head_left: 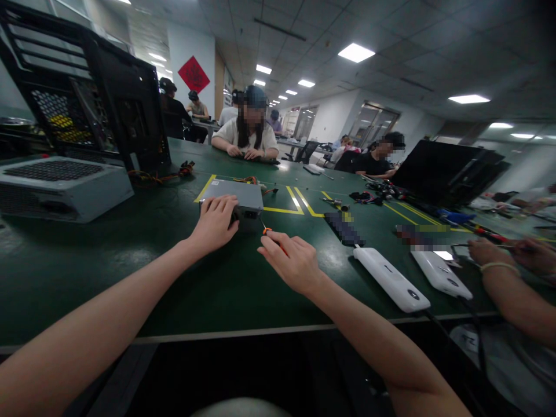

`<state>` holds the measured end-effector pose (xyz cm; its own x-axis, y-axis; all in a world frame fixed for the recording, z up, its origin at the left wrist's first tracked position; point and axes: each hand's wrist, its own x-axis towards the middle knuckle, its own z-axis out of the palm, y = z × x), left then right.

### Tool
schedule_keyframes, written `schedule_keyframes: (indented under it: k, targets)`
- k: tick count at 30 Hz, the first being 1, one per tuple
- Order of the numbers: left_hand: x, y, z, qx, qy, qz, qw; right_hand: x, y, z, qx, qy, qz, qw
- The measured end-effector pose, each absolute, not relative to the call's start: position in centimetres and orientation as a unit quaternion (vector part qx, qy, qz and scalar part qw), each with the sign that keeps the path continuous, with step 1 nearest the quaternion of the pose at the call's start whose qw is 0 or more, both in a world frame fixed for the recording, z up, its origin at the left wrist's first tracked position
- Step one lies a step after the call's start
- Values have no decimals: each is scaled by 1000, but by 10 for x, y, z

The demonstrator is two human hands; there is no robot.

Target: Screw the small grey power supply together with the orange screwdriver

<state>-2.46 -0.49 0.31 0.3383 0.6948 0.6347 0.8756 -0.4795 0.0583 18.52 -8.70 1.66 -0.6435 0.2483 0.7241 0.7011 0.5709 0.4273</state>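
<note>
A small grey computer power supply lies on the green table in front of me, with a socket on its near face. My left hand grips its near left corner, fingers over the top. In my right hand is a screwdriver with an orange handle, its shaft pointing up towards the near right corner of the power supply. Whether the tip touches the casing I cannot tell. A bundle of coloured cables comes out behind the power supply.
A larger grey power supply and an open black computer case stand at the left. White power banks lie at the right, near a co-worker's hands. Another person sits across the table. Yellow tape marks its top.
</note>
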Motion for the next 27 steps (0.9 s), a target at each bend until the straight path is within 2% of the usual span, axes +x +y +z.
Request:
schedule_keyframes:
  k: [6, 13, 20, 27]
  targets:
    - [-24, -6, 4, -805, -487, -308, 140, 179, -93, 16, -291, -846, -321, 310]
    - [-24, -6, 4, -806, -485, -304, 149, 184, -86, 18, -284, -833, -312, 357]
    - [-24, -6, 3, -806, -484, -310, 139, 182, -89, 16, -265, -870, -263, 322]
    - [-24, -6, 3, -808, -483, -304, 148, 183, -88, 18, -230, -856, -322, 331]
